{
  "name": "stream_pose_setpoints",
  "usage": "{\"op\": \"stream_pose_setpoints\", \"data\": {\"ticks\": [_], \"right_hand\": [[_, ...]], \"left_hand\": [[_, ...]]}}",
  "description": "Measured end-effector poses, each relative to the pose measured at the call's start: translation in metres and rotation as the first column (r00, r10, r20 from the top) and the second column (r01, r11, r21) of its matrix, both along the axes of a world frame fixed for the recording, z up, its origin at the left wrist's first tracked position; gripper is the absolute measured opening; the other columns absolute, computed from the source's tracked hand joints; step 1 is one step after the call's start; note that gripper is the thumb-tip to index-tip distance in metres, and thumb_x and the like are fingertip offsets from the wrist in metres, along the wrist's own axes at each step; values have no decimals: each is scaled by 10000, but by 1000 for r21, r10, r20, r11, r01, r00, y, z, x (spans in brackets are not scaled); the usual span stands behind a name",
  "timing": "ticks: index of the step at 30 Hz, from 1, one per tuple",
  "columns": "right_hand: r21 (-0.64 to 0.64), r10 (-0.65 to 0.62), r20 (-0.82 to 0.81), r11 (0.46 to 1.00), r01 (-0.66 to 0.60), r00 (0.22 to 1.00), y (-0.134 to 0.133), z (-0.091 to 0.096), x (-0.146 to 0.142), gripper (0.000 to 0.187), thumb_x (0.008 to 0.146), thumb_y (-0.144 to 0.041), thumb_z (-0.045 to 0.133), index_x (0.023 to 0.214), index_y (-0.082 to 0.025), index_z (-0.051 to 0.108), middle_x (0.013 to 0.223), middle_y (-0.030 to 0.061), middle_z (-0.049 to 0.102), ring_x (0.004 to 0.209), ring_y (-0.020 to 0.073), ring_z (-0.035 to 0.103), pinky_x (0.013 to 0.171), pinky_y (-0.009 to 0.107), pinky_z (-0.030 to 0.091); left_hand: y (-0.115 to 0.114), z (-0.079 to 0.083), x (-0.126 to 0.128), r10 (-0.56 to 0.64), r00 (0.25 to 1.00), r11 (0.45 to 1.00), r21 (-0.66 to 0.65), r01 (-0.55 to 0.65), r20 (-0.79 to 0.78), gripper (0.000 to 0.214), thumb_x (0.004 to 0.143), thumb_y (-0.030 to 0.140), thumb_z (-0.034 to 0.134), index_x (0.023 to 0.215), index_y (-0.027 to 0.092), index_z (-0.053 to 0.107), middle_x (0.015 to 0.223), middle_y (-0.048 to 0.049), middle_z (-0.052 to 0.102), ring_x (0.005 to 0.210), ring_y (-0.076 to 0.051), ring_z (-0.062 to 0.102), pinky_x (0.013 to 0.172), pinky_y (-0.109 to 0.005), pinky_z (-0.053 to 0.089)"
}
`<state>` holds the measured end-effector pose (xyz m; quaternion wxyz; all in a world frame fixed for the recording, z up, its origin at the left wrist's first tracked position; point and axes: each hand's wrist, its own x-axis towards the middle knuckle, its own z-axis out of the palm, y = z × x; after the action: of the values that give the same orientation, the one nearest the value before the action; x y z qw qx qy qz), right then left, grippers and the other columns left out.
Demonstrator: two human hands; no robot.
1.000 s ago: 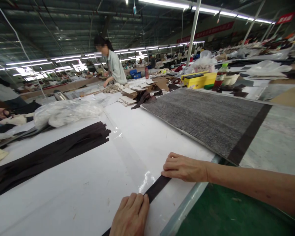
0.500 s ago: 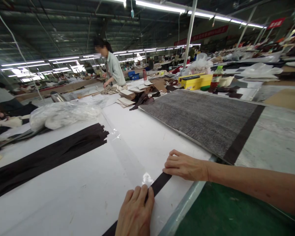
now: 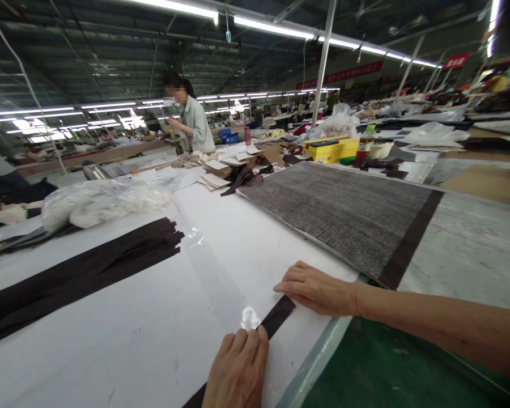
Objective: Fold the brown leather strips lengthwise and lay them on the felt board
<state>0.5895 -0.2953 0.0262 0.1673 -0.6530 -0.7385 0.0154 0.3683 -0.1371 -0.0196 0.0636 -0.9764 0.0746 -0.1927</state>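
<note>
A narrow dark brown fabric strip (image 3: 277, 318) lies on the white tabletop near its front edge. My left hand (image 3: 238, 365) presses on it with fingers bent and held together. Farther up, at the strip's far end, my right hand (image 3: 317, 288) has its fingers closed on the material; the fingertips and thumb are partly hidden. A short stretch of strip shows flat between both hands, and another bit emerges below my left hand. To the left lies a stack of long dark strips (image 3: 85, 260) with uneven ends.
A grey textured board (image 3: 340, 204) with a dark border stands right of my hands. Behind are card pieces (image 3: 215, 180), a yellow box (image 3: 331, 149), a bottle (image 3: 365, 146) and plastic bags (image 3: 106, 201). A co-worker (image 3: 198, 124) stands across the table. Green floor shows below the table edge.
My right hand's fingers have shifted slightly left at the strip's end, and my left hand has barely moved. The co-worker's hands have risen from the table. The view has turned slightly.
</note>
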Motion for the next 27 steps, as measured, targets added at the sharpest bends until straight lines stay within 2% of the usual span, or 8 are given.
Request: {"op": "stream_pose_setpoints", "data": {"ticks": [7,9,14,18,23,27], "right_hand": [[-33,-18,-201,999,11,979,6,13,2,453,730,6,412,1112,-164,586,1000,78,599,938,183,537,881,341,377],[-34,15,-180,999,-21,984,6,18,-1,387,764,-40,460,1109,-163,585,1007,81,596,933,187,537,885,348,372],[-78,124,20,989,-122,992,7,20,-11,307,872,-160,529,1175,-191,565,1044,82,603,969,201,534,906,377,325],[-101,126,118,988,-114,985,5,15,-13,273,912,-142,482,1162,-208,571,1016,56,618,944,190,528,888,382,298],[-93,120,176,990,-105,977,0,10,-8,277,932,-134,441,1178,-184,560,1016,68,621,934,191,518,896,397,276],[-71,78,149,995,-68,986,-5,10,-9,281,945,-139,428,1189,-191,556,1032,70,617,952,184,519,918,396,269]], "left_hand": [[-2,2,1,12,999,1000,-10,-12,-33,508,788,53,490,1293,102,462,925,-35,605,807,-207,512,729,-324,389],[-3,4,2,36,998,999,-22,-37,-51,526,788,52,494,1309,108,452,943,-36,607,816,-206,511,734,-324,383],[-7,8,3,68,990,995,-58,-75,-122,533,820,84,511,1345,132,431,997,-49,605,858,-201,508,758,-320,376],[-10,11,4,96,980,992,-59,-108,-174,509,843,81,488,1346,139,436,1015,-77,586,909,-212,505,779,-331,380],[-14,15,8,98,978,992,-57,-110,-187,463,846,52,457,1304,125,479,1047,-87,574,940,-215,498,790,-333,392],[-14,18,14,36,984,998,-52,-46,-176,384,842,49,450,1207,121,550,1035,-78,575,921,-210,502,777,-327,411]]}}
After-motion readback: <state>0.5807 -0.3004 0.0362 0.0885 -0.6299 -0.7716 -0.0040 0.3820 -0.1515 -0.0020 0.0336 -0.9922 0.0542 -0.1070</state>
